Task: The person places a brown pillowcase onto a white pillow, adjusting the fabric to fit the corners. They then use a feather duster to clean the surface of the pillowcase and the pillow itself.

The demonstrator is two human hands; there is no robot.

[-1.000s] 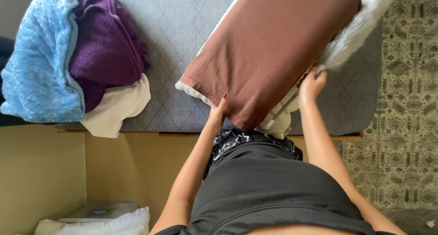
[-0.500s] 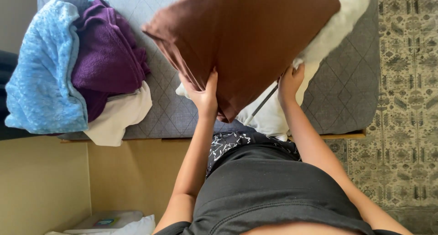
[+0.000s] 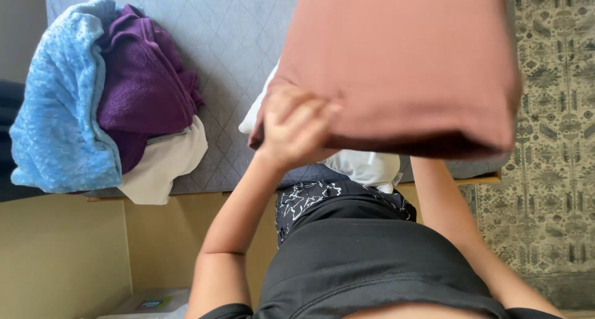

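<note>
The brown pillowcase (image 3: 403,65) is held raised in front of the head camera, above the near edge of the grey quilted mattress (image 3: 229,52). Its long axis runs left to right, and its lower hem faces the person. The left hand (image 3: 294,130) grips the lower left corner of the pillowcase: the fingers are curled and pressed together, pinching a fold of the fabric. From this hand the pillowcase extends up and to the right. The right hand is hidden behind the fabric at the lower right; only the right forearm (image 3: 446,201) shows, so its grip cannot be determined. The left hand is therefore the nearer visible one. The pillowcase is a smooth, matte, reddish-brown cloth with a shadowed lower fold. A white pillow (image 3: 365,167) protrudes below it, between the two arms. At the far left of the mattress lie a blue blanket (image 3: 59,121), a purple blanket (image 3: 142,90) and a cream cloth (image 3: 164,164).
</note>
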